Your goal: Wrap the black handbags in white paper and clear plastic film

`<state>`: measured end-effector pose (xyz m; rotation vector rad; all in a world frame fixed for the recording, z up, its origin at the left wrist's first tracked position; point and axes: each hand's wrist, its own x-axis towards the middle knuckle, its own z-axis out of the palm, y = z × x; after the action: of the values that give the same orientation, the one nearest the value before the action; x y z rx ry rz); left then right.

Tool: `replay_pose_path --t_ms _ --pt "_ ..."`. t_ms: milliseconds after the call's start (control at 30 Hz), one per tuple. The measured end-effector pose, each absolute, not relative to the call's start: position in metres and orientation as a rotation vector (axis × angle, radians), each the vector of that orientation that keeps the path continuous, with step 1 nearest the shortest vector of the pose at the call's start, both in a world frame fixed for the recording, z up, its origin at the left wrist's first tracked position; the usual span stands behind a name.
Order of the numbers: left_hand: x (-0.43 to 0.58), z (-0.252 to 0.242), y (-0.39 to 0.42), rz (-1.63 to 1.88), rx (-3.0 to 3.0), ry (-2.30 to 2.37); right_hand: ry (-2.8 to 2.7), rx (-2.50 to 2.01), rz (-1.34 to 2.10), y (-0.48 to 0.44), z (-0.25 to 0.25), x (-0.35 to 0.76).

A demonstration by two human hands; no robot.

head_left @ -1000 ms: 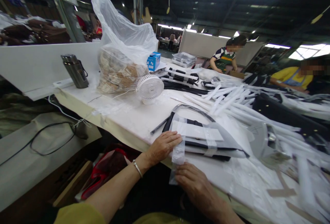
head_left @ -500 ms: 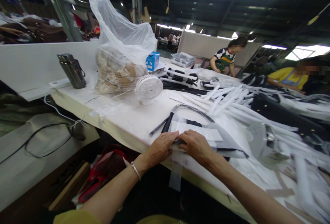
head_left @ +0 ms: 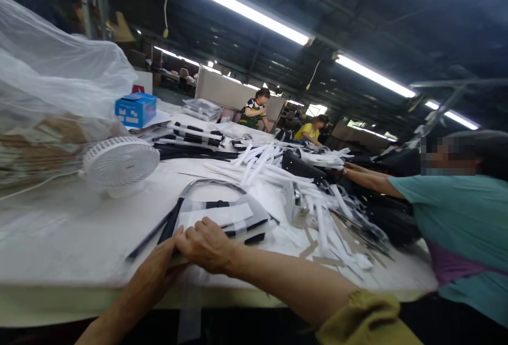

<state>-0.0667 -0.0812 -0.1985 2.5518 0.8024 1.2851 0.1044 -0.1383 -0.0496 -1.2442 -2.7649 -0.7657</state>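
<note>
The wrapped bundle [head_left: 240,212] is placed on the bench [head_left: 59,250], near the front edge, and a strip of clear film [head_left: 190,316] is seen hanging over this edge. It is judged that the film could be creased or torn if it is pulled unevenly, or the bundle could be shifted if its near side is pushed. The right hand [head_left: 206,244] is held knuckles up, with fingers bent, against the left hand [head_left: 161,263], which is partly covered. How far either grip is opened, and whether film is pinched, cannot be told
</note>
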Motion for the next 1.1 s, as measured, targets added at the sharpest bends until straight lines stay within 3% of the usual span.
replay_pose_path --t_ms 200,433,600,833,1100 --pt "-0.069 -0.191 -0.085 1.372 2.565 0.742 -2.731 -1.163 -0.760 -0.129 -0.060 0.114" --pt "-0.066 -0.169 -0.095 1.398 2.712 0.614 -2.572 -1.242 -0.344 -0.161 -0.053 0.133" --pt "-0.065 -0.156 -0.104 1.256 2.678 0.631 -2.528 -1.082 -0.145 -0.224 -0.087 0.155" --pt "-0.067 -0.155 -0.107 1.239 2.658 0.635 -2.372 -1.052 -0.475 -0.224 -0.152 0.135" --pt "-0.065 -0.154 -0.108 1.282 2.660 0.630 -2.216 -0.900 -0.193 -0.209 -0.134 0.123"
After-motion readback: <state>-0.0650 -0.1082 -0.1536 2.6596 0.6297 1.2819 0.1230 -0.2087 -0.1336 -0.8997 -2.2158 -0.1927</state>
